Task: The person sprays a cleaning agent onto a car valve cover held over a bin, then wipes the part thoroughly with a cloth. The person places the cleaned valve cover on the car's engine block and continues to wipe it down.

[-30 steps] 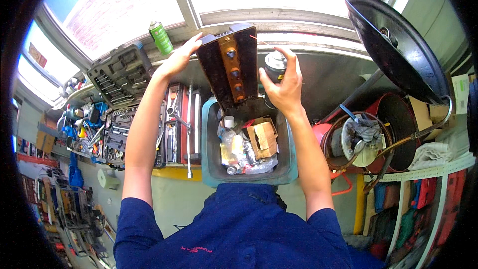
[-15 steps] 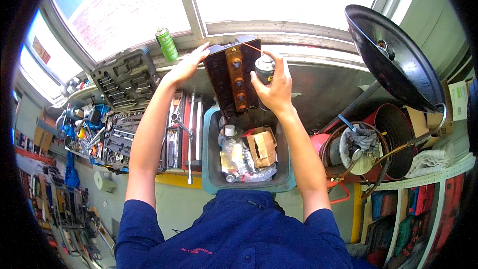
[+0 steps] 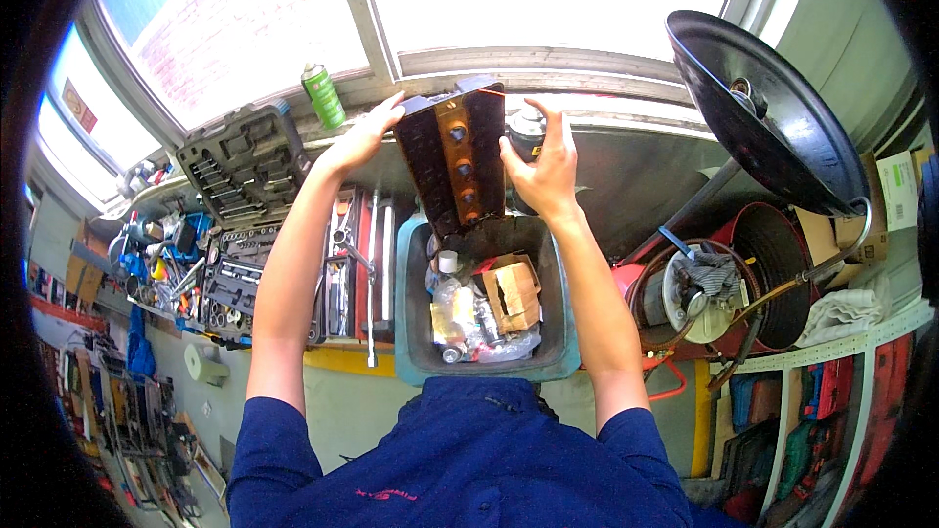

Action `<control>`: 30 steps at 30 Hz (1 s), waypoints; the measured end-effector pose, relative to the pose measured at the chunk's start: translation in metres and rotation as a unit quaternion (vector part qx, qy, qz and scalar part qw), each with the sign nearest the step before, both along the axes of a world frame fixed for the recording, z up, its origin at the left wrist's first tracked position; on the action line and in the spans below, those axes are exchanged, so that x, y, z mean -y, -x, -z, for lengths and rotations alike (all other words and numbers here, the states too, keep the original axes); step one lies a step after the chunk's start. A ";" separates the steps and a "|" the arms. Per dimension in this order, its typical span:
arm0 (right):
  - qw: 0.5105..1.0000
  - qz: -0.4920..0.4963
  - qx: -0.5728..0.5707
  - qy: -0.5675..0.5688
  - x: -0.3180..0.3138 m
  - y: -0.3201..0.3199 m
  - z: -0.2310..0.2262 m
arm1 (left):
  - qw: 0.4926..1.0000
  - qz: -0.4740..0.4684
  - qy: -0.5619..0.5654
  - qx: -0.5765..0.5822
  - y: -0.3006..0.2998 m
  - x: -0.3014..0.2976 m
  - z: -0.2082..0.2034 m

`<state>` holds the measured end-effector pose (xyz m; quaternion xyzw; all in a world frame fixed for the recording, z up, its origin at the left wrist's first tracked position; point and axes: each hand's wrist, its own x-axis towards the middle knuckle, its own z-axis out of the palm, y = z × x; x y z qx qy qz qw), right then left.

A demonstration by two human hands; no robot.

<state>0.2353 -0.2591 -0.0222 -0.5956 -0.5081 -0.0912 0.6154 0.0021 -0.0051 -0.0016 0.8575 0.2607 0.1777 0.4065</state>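
A green can is standing near the left hand, its lettering looking unreadable; that hand is gripping the upper edge of a black cover, which is leaning over a bin; a navy shirt is bearing red lettering; the right hand is clasping a spray can, its red straw crossing the cover's corner.

The head camera, the left of two worn side by side, is looking down and forward from above the person's shirt, which is filling the bottom edge up close. It is facing the left hand and right hand, farther out, with the bin lying below them. The wide fisheye is taking in the window ahead and bending the shelf near the dark rim.
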 end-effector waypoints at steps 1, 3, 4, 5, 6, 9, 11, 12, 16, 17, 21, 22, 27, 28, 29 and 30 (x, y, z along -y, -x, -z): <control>1.000 0.001 -0.002 0.000 0.001 -0.001 -0.001 | 1.000 -0.001 -0.003 0.001 0.001 -0.001 -0.001; 1.000 0.003 -0.010 0.003 0.001 -0.006 -0.001 | 1.000 -0.003 -0.002 0.002 0.001 -0.001 -0.001; 1.000 0.004 -0.017 0.006 0.001 -0.008 0.002 | 1.000 -0.005 0.000 0.002 0.000 0.000 0.000; 1.000 0.004 -0.024 0.008 0.001 -0.010 0.003 | 1.000 -0.006 0.003 0.002 0.000 0.000 0.000; 0.999 0.001 -0.032 0.009 0.002 -0.012 0.004 | 1.000 -0.005 0.004 0.005 -0.001 0.001 0.000; 0.999 -0.001 -0.046 0.006 0.004 -0.015 0.005 | 1.000 -0.004 0.003 0.010 -0.001 0.002 0.001; 0.999 0.006 -0.040 -0.002 0.004 -0.018 0.005 | 1.000 -0.007 -0.004 0.006 0.000 -0.001 0.002; 0.999 0.009 -0.042 0.005 0.004 -0.019 0.006 | 1.000 -0.009 -0.009 0.001 0.000 -0.002 0.001; 0.999 0.022 -0.033 0.004 0.003 -0.021 0.011 | 1.000 -0.006 -0.009 -0.003 0.001 -0.002 0.001; 0.999 0.025 -0.028 -0.002 0.003 -0.021 0.012 | 1.000 -0.003 -0.004 0.000 0.001 -0.002 0.001; 0.999 0.018 -0.031 0.000 0.009 -0.018 0.014 | 1.000 -0.001 0.008 0.005 0.000 0.002 -0.001; 1.000 0.022 -0.021 -0.007 0.009 -0.018 0.018 | 1.000 0.001 0.012 0.008 0.000 0.002 -0.001; 0.999 0.015 -0.028 0.007 0.009 -0.016 0.032 | 1.000 0.013 0.004 0.009 0.002 -0.005 0.001; 0.999 0.018 -0.025 0.010 0.009 -0.016 0.035 | 1.000 0.013 0.009 0.011 0.002 -0.005 0.002; 0.999 0.021 -0.023 0.013 0.009 -0.015 0.037 | 1.000 0.013 0.014 0.013 0.003 -0.006 0.002; 1.000 0.021 -0.019 0.009 0.009 -0.016 0.040 | 1.000 0.011 0.019 0.015 0.001 -0.002 0.001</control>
